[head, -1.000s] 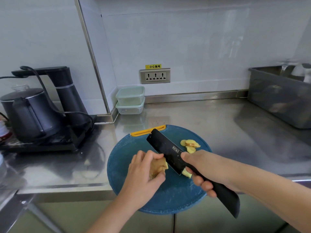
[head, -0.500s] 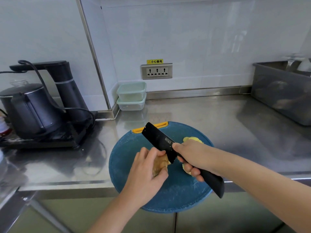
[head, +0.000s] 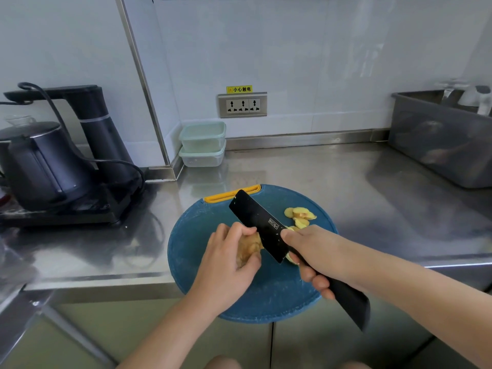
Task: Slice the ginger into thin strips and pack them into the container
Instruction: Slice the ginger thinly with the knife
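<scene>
On board [head: 191, 251]: left hand [head: 226, 262] grips ginger [head: 246, 250]; right hand [head: 310, 251] grips knife [head: 257, 222].

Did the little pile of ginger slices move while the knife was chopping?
No. The ginger slices still lie at the same spot on the cutting board, right of its yellow handle.

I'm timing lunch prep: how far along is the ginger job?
Done: a few ginger slices lie at the far right of the blue cutting board. In hand: the left hand holds the ginger root while the right hand grips the cleaver, blade against it. Left: finishing the slicing, cutting strips, and packing; the stacked containers sit by the wall.
</scene>
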### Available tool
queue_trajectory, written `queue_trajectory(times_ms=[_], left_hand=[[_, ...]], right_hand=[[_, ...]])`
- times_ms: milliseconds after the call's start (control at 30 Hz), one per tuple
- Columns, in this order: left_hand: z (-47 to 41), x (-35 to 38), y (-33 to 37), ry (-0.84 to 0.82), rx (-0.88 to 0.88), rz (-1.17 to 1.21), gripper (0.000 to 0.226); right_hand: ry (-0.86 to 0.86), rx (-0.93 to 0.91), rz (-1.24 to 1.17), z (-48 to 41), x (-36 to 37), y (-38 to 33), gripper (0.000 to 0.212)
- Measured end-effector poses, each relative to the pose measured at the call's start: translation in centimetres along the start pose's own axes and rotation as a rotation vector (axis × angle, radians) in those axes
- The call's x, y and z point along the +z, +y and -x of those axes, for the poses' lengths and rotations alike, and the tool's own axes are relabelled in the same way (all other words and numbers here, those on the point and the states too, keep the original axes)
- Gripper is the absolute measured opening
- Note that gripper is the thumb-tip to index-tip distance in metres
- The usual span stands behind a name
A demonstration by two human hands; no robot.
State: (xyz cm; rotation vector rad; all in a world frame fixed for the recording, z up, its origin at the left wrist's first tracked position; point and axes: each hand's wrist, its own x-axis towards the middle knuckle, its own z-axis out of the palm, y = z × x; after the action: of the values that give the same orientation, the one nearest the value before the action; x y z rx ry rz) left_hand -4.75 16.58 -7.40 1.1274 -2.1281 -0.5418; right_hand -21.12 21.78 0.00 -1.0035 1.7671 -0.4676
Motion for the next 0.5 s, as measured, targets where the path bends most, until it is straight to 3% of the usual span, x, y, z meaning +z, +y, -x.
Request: queue_trajectory(times_ms=[500], left_hand=[[0.5, 0.2, 0.3, 0.056, -0.014, -0.06, 0.032]], right_hand=[[0.103, -0.047, 0.087, -1.0, 2.1, -1.4, 0.044]])
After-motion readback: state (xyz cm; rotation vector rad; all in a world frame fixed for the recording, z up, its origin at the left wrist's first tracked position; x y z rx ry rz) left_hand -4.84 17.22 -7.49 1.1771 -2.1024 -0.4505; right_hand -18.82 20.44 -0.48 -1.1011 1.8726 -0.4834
